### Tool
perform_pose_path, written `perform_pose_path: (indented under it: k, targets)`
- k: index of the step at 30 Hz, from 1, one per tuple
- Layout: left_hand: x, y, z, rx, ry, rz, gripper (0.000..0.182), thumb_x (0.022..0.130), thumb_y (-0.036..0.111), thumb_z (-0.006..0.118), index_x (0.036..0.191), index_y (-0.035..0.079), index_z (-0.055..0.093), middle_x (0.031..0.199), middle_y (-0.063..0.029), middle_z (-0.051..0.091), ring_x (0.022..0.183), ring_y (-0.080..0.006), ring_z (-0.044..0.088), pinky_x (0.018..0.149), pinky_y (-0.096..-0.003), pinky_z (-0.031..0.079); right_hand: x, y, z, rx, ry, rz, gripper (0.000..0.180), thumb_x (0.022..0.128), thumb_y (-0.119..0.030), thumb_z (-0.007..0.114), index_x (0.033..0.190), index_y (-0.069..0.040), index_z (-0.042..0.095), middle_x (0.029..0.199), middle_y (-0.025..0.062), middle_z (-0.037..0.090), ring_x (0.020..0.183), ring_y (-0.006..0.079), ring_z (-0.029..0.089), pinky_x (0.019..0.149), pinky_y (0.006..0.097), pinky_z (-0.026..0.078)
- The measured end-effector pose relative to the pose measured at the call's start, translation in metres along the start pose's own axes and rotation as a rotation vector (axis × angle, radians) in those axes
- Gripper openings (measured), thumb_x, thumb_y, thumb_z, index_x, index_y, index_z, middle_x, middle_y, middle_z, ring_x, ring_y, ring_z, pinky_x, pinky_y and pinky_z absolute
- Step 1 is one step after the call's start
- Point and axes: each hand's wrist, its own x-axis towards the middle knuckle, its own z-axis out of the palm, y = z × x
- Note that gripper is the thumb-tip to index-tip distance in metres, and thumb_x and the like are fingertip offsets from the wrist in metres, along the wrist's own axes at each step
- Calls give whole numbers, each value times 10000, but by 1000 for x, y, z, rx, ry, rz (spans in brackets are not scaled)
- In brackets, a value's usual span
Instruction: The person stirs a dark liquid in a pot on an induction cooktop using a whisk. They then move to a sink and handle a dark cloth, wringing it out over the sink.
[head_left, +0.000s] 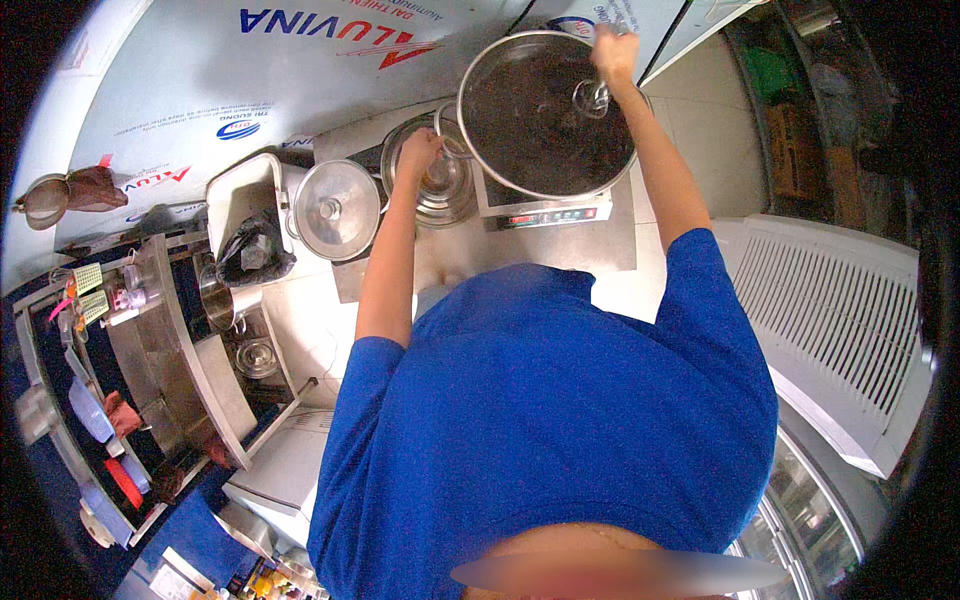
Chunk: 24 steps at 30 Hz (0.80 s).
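Note:
A large round pot (551, 184) with a pale rim and dark contents stands on an induction cooker (551, 214). At its upper right, my right hand (615, 54) is closed around the handle of what looks like a metal ladle (592, 99), whose bowl lies over the dark contents. My left hand (421, 148) is a loose fist beside the pot's looped side handle (448, 112), above a round glass lid (442, 206). Whether it grips the handle, the lid's knob or nothing is not clear. A smaller lidded pot (337, 210) sits left of the glass lid.
Left of the small pot is a white bin (244, 184) with a black plastic bag (255, 259). A metal shelf rack (176, 330) holds kitchenware. A film-covered wall panel (300, 82) bears printed writing. A slatted white panel (825, 315) stands at right.

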Motion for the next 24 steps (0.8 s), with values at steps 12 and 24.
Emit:
perform_pose_path:
  k: [12, 24]
  targets:
    - [4, -4, -3, 44, -37, -57, 298, 779, 305, 590, 736, 10, 584, 674, -130, 628, 683, -273, 616, 644, -363, 454, -65, 34, -29, 874, -114, 158, 196, 731, -32, 557, 554, 4, 479, 452, 65, 446, 335, 157, 409, 329, 289, 332]
    - [18, -21, 4, 31, -55, -51, 343, 776, 353, 577, 735, 13, 581, 677, -128, 626, 686, -263, 612, 661, -370, 450, -61, -29, -53, 533, -100, -225, 261, 763, -125, 594, 533, -25, 523, 458, 4, 470, 404, 86, 426, 396, 247, 326]
